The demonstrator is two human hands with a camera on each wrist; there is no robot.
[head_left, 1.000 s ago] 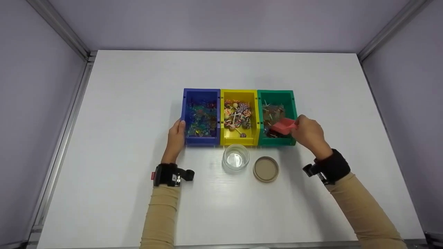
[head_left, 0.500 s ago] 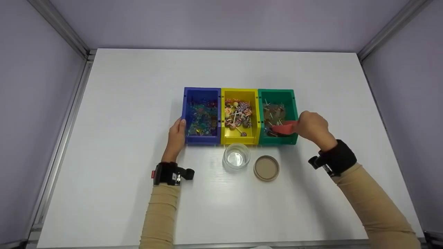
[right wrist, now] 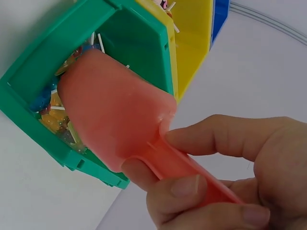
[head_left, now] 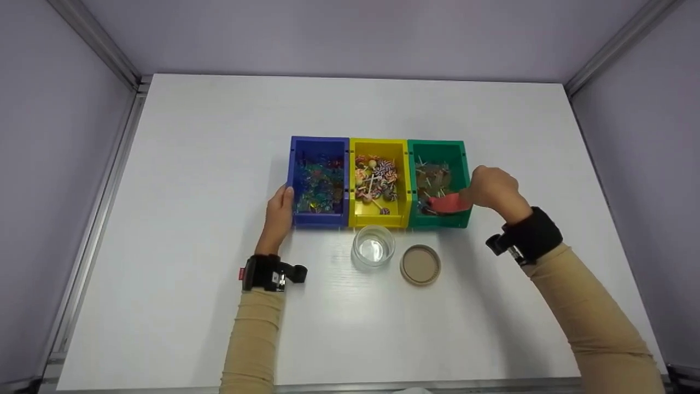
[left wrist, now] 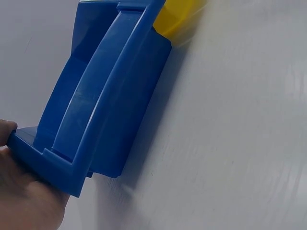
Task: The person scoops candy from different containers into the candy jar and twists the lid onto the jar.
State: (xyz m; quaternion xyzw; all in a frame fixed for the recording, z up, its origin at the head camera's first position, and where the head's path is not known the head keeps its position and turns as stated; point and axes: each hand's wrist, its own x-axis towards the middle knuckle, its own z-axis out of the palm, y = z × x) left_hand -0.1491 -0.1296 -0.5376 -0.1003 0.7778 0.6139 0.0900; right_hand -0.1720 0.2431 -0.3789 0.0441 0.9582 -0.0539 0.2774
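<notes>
My right hand grips the handle of a pink plastic scoop. The scoop's blade tips down into the green bin, among lollipops with white sticks; its underside faces the right wrist camera, so whatever it carries is hidden. At the other end, my left hand holds the outer edge of the blue bin, thumb over the rim. Shiny bluish, clear pieces lie in that bin. Between them the yellow bin contains swirl-patterned lollipops.
A clear jar without its lid stands just in front of the yellow bin. Right of it lies a round beige lid. The three bins are joined in a row on the white table, with walls behind and at both sides.
My right hand has risen and shifted slightly right, tilting the scoop so its blade points down into the green bin. The left hand stays at the blue bin.
</notes>
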